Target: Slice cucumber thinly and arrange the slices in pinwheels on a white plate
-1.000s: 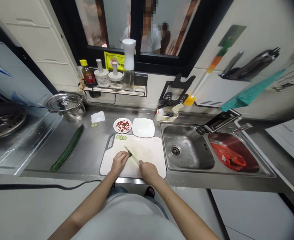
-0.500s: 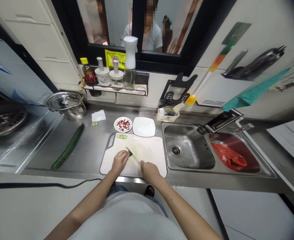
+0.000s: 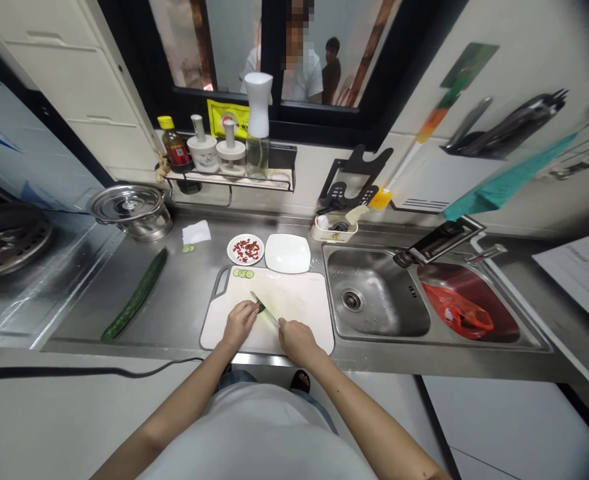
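Note:
My right hand is closed round the handle of a knife, its blade slanting up and left over the white cutting board. Close against the blade, my left hand pinches a small dark green piece of cucumber, mostly hidden by the fingers and knife. Several thin cucumber slices lie at the board's upper left. A whole cucumber rests on the steel counter to the left.
Behind the board stand a plate of chopped red pieces and a white plate. On the right is a steel sink with a red plastic bag. A lidded pot sits at the back left, near a paper.
My right hand and the knife have shifted slightly left and up. My left hand stays on the cucumber piece. The view has moved a little.

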A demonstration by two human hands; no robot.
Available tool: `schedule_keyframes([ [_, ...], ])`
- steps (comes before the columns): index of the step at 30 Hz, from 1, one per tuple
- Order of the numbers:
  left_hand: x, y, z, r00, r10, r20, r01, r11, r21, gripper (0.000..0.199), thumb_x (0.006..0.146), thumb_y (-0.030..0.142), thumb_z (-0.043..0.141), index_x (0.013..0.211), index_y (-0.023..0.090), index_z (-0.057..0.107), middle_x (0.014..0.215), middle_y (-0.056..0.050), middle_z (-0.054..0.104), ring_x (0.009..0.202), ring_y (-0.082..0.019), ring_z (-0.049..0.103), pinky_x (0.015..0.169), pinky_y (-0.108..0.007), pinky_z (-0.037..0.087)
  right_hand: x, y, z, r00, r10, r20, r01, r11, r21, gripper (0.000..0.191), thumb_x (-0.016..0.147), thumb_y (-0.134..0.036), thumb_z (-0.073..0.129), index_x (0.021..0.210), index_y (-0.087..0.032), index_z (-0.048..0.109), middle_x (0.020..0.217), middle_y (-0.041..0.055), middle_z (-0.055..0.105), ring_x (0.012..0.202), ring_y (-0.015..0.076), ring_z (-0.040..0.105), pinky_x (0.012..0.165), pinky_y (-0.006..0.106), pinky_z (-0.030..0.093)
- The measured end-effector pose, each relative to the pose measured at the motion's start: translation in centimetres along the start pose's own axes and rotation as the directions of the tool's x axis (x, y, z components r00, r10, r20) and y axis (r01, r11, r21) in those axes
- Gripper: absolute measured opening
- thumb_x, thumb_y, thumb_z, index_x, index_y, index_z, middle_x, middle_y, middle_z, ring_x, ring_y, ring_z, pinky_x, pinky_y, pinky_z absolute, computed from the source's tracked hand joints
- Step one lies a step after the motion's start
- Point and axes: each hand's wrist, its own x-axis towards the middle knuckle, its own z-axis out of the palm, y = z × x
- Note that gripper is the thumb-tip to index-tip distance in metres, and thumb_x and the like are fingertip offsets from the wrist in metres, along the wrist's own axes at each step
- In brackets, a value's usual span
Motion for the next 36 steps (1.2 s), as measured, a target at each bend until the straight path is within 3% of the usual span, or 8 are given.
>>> schedule_keyframes([
  [10, 0.0, 0.1, 0.0, 1.0, 0.005, -0.014, -0.005, 1.0, 0.006, 0.017, 0.091, 0.026, 0.049, 0.087, 0.021, 0.065, 0.092, -0.005, 0.066, 0.088, -0.016, 0.061, 0.08, -0.03, 0.05, -0.2, -0.2, -0.6, 1.0, 0.018, -0.017, -0.018, 1.0, -0.007, 0.034, 0.094, -0.017, 0.029, 0.115, -0.013, 0.056, 0.095, 0.0156, 0.069, 0.094, 0.0248, 0.065, 0.072, 0.032, 0.046],
  [28, 0.0, -0.2, 0.1, 1.0, 0.01, -0.011, -0.01, 1.0, 0.0, 0.019, 0.091, 0.027, 0.047, 0.088, 0.021, 0.065, 0.093, -0.006, 0.066, 0.089, -0.017, 0.061, 0.081, -0.032, 0.051, 0.5, -0.3, 0.1, 1.0, -0.004, -0.022, 0.004, 1.0, 0.003, 0.034, 0.094, -0.018, 0.029, 0.114, -0.012, 0.056, 0.096, 0.0166, 0.068, 0.094, 0.0246, 0.065, 0.074, 0.032, 0.045],
  [36, 0.1, -0.1, 0.0, 1.0, 0.019, 0.003, -0.019, 1.0, 0.006, 0.019, 0.091, 0.025, 0.048, 0.091, 0.021, 0.066, 0.094, -0.006, 0.067, 0.09, -0.017, 0.061, 0.082, -0.031, 0.051, 2.0, -0.6, 1.0, 0.996, -0.035, -0.079, 0.037, 0.999, 0.017, 0.033, 0.093, -0.017, 0.031, 0.111, -0.012, 0.058, 0.096, 0.0163, 0.068, 0.093, 0.0233, 0.065, 0.075, 0.031, 0.046],
])
